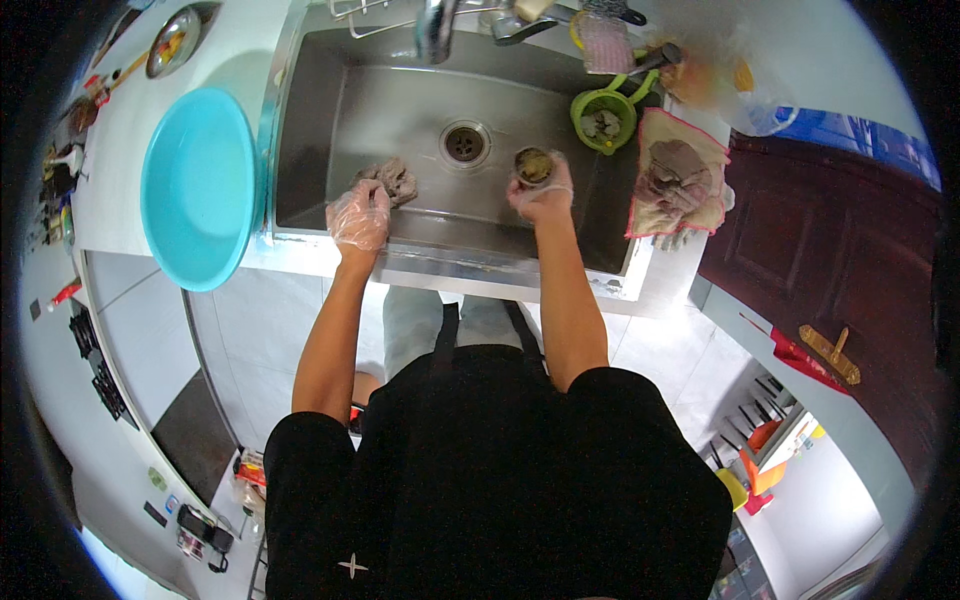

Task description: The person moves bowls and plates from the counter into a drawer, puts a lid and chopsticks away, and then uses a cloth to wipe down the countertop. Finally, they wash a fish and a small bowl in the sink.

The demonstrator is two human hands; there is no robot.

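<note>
Both hands wear clear plastic gloves over a stainless steel sink (375, 112). My left hand (360, 216) has its fingers closed on the near edge of a crumpled grey-brown cloth (397, 180), inside the sink by its front left. In my right hand (546, 191) is a round sink strainer basket (534, 165), held level, with brownish-green matter in it. The drain (465, 145) lies uncovered between the hands. A green strainer bowl with a handle (604, 124) sits at the sink's right side, with pale scraps inside.
A turquoise plastic basin (199, 187) stands left of the sink and overhangs the counter's front edge. Cloths (679, 176) lie over the right rim. The faucet (436, 30) reaches over the back, beside a wire rack (375, 19). A dark red door (817, 225) stands at the right.
</note>
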